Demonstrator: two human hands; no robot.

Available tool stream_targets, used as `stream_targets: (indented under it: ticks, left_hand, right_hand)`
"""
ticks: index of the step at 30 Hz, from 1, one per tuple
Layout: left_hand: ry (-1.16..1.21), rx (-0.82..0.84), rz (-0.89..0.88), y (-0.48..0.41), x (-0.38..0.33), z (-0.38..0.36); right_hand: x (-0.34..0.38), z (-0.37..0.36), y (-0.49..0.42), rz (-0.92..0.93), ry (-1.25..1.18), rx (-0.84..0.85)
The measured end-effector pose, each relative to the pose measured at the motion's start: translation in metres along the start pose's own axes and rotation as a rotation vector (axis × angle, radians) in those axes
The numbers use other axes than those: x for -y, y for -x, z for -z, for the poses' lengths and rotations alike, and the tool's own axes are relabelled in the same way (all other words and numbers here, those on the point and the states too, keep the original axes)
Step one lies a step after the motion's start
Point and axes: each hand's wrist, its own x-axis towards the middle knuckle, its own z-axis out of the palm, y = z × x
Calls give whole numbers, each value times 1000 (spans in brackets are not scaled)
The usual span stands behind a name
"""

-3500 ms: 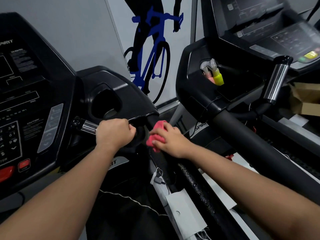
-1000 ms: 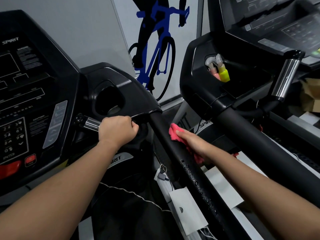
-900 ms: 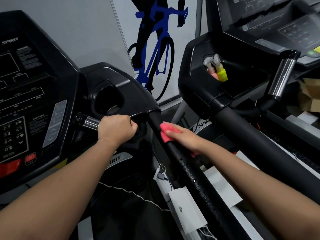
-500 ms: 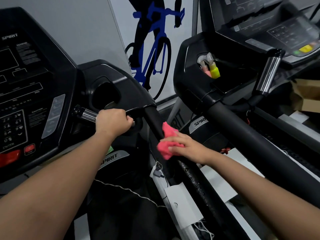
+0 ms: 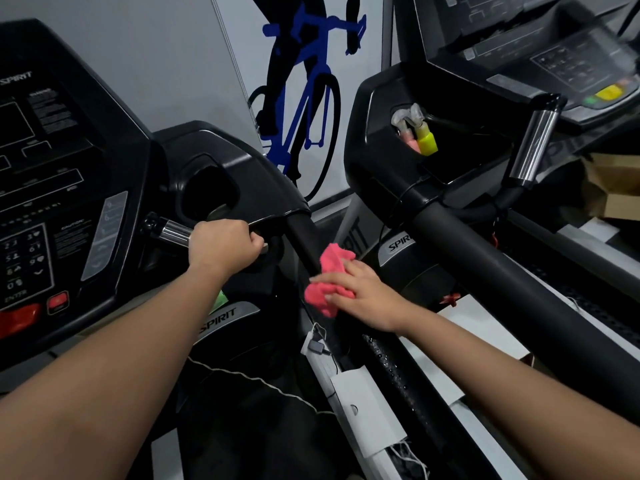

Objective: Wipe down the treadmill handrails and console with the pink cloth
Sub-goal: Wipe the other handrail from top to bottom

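The left hand point(image 5: 225, 245) is clenched round the chrome grip bar point(image 5: 171, 232) that juts out just below the cup holder recess point(image 5: 207, 194), at the right edge of the near treadmill's console point(image 5: 52, 168); its fingers curl under the bar and the knuckles face up. The right hand point(image 5: 363, 296) lies on the pink cloth point(image 5: 327, 282), the fingers point(image 5: 323, 299) spread and nearly straight across it, pressing it against the black right handrail point(image 5: 303, 233) a short way down from where the rail meets the console housing. The cloth is bunched, one fold sticking up beside the thumb and another hanging off the inner side of the rail. Lower down, the same rail shows a row of small wet-looking beads point(image 5: 391, 368), and a white tag point(image 5: 367, 410) hangs beside it. The console carries a number keypad point(image 5: 26, 258), a small red button point(image 5: 57, 301) and the word SPIRIT at its top left corner. To the right stands a second treadmill, well apart from both hands, with a thick black handrail point(image 5: 485, 268) and an upright chrome grip point(image 5: 533, 147); in its cup holder stand two spray bottles, one yellow point(image 5: 426, 142) and one pink point(image 5: 410, 137), touching each other. On the wall between the two machines is a blue and black cyclist graphic point(image 5: 304, 81). A cardboard box point(image 5: 613, 181) sits at the far right edge.
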Motion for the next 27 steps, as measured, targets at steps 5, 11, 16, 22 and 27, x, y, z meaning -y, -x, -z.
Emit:
stream_targets:
  ticks: [5,11,16,22,27]
  left_hand:
    - [20,-3,20,0,-1,-2]
    - [29,-10,24,0,-1,0]
    - [11,-29,21,0,-1,-1]
    - [19,-22,15,-1,-1,-2]
    - [33,-22,28,-1,-1,-1]
  right_hand:
    - [-14,7,10,-147,-617,-1]
    - [6,2,-53,-235,-133,-43]
    - [18,1,-19,-103,212,55]
    - [-11,6,22,-103,-472,19]
    - [-8,6,-14,-286,-638,-21]
